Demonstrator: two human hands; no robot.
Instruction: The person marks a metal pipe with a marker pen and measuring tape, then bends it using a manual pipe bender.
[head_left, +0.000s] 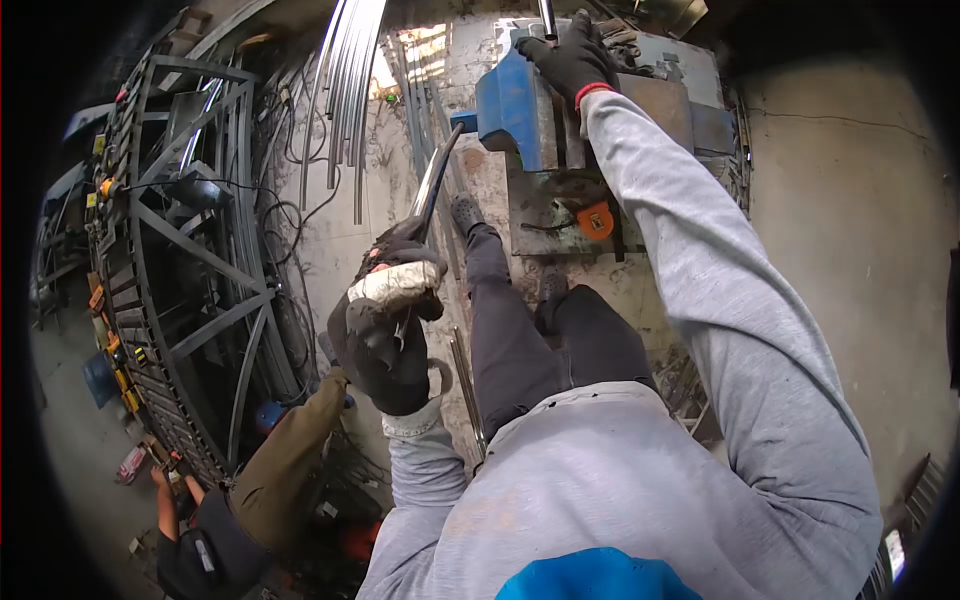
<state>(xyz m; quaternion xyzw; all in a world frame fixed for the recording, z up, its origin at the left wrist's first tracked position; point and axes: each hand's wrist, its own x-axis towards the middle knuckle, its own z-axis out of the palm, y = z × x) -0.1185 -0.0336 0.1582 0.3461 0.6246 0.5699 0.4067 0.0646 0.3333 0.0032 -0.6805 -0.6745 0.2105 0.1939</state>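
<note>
My left hand (385,325), in a dark work glove with a pale band over the fingers, is closed around the vise handle (436,182). This long metal bar slants up to the screw end of a blue bench vise (510,105). My right hand (578,58), in a black glove with a red cuff, lies over the top of the vise jaws. A shiny metal tube (547,18) runs down between its thumb and fingers, and the tube's lower end is hidden there. An orange tape measure (595,221) sits on the bench just below the vise.
Long metal tubes (345,90) lie on the floor to the left of the vise. A steel frame rack (205,240) with cables beside it stands further left. At lower left another person (270,470) bends down, hands near tools. A plain wall or floor surface (840,200) is at right.
</note>
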